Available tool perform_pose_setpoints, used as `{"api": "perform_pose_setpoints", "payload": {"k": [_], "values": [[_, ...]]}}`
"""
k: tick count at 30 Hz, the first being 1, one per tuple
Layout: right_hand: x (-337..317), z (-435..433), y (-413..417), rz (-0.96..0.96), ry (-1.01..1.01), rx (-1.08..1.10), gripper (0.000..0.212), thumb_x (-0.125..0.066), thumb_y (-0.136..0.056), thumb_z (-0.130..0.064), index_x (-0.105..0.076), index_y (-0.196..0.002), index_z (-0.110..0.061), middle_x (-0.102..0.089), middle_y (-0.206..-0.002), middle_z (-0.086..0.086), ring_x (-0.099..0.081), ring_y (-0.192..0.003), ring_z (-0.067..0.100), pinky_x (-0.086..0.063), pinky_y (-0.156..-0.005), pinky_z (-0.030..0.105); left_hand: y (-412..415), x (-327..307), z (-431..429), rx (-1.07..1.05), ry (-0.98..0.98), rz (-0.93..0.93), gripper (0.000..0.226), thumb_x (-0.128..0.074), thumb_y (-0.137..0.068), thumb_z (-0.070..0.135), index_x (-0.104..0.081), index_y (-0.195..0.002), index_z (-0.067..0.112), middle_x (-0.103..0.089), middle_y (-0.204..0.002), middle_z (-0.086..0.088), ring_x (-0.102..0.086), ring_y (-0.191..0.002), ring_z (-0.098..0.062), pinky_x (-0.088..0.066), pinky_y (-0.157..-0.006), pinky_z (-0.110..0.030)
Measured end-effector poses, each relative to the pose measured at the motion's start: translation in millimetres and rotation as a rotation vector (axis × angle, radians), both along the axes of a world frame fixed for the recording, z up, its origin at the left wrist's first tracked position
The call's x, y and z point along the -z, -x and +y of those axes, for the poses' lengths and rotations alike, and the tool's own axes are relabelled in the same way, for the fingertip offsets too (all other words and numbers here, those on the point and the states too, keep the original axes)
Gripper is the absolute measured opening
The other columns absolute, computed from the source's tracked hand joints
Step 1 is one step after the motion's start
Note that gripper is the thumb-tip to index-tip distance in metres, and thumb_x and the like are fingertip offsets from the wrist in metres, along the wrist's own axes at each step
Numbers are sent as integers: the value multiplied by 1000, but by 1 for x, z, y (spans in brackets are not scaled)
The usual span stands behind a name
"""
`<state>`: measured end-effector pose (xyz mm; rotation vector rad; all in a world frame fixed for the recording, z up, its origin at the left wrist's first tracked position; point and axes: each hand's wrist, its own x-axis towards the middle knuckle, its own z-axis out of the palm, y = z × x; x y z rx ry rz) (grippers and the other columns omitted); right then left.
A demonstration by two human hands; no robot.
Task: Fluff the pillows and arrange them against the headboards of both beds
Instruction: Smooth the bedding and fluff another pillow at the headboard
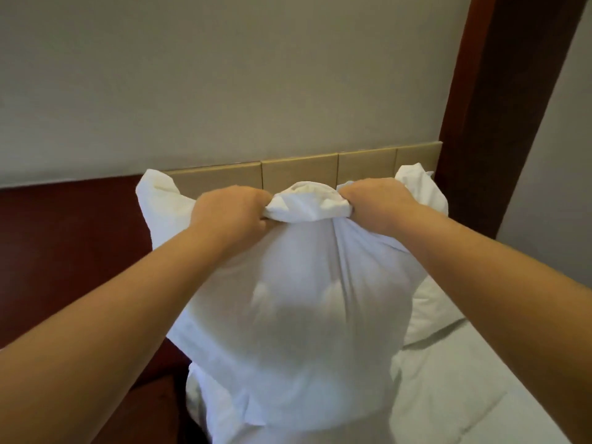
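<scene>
A white pillow (pixel 298 315) stands on end in front of me, its case bunched at the top. My left hand (pixel 230 209) and my right hand (pixel 374 203) each grip a fistful of that top edge, close together. Loose corners of the case stick up at the left and right of my hands. The tan padded headboard (pixel 298 171) runs along the wall just behind the pillow. A second white pillow (pixel 429 312) lies on the bed to the right, partly hidden by the one I hold.
The white bed sheet (pixel 464 389) fills the lower right. Dark red wooden panelling (pixel 64 245) lies to the left and a dark red wooden post (pixel 499 107) rises at the right. A plain pale wall (pixel 224 75) is above.
</scene>
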<state>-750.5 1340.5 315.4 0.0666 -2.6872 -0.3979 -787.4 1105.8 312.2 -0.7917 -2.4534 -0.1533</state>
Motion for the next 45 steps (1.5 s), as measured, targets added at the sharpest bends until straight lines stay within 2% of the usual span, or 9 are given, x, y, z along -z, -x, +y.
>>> {"api": "perform_pose_setpoints", "payload": {"k": [7,13,18,23,28,32,35,38,45], "values": [[30,20,30,-44,70,-45,15,-44,-91,-19,-57,-91,-27,-61,-93,-3,-62,-91,23,-38,-66,29,32,32,19,-22,-15,-203,30,-49,-89,53,-65,-96,29,-69,-98,7,-61,-96,-25,-38,-67,-29],[96,45,71,-267,107,-62,15,-45,-93,-24,-59,-96,-20,-63,-96,0,-60,-89,22,-44,-69,32,69,92,42,-22,-139,-687,37,-54,-81,62,-65,-78,28,-68,-79,10,-65,-82,-19,-49,-71,-29],[139,52,120,-198,106,-92,7,-55,-88,-21,-61,-90,-18,-63,-87,3,-56,-79,24,-34,-64,29,121,131,48,-81,-139,-796,39,-51,-79,64,-64,-71,29,-68,-74,10,-65,-77,-17,-47,-67,-27],[159,60,188,5,93,-2,17,-75,-60,-7,-63,-67,-16,-59,-63,1,-56,-63,26,-29,-55,29,190,133,59,-116,-85,-649,38,-46,-84,63,-66,-91,33,-68,-91,11,-61,-87,-19,-45,-69,-27],[152,74,264,137,64,106,36,-79,-43,4,-54,-59,-16,-53,-56,1,-50,-57,25,-35,-51,29,281,132,82,-136,-64,-497,37,-43,-86,62,-56,-86,28,-66,-93,6,-57,-84,-22,-38,-69,-30],[162,85,319,176,146,251,28,-68,-73,-2,-62,-97,-15,-65,-91,4,-55,-85,29,-43,-67,36,343,142,93,-180,-230,-148,20,-43,-96,42,-47,-93,22,-58,-95,2,-53,-87,-21,-40,-77,-34],[181,93,350,62,269,274,41,-46,-93,-11,-46,-133,-20,-54,-128,1,-45,-113,28,-39,-90,37,371,153,102,-199,-202,-23,13,-58,-82,15,-48,-89,17,-56,-88,-3,-50,-79,-24,-39,-73,-36],[198,103,370,69,300,215,41,-52,-90,-12,-49,-131,-21,-56,-126,1,-47,-108,29,-42,-88,36,386,165,119,-74,-162,86,28,-70,-57,11,-54,-80,13,-54,-71,-5,-50,-65,-28,-38,-62,-37],[197,107,404,5,312,19,54,-63,-82,-18,-46,-132,-29,-50,-132,-8,-47,-99,22,-45,-85,34,396,160,171,109,-16,-1,28,-72,-70,38,-55,-82,19,-61,-68,1,-59,-66,-23,-30,-62,-31]]}}
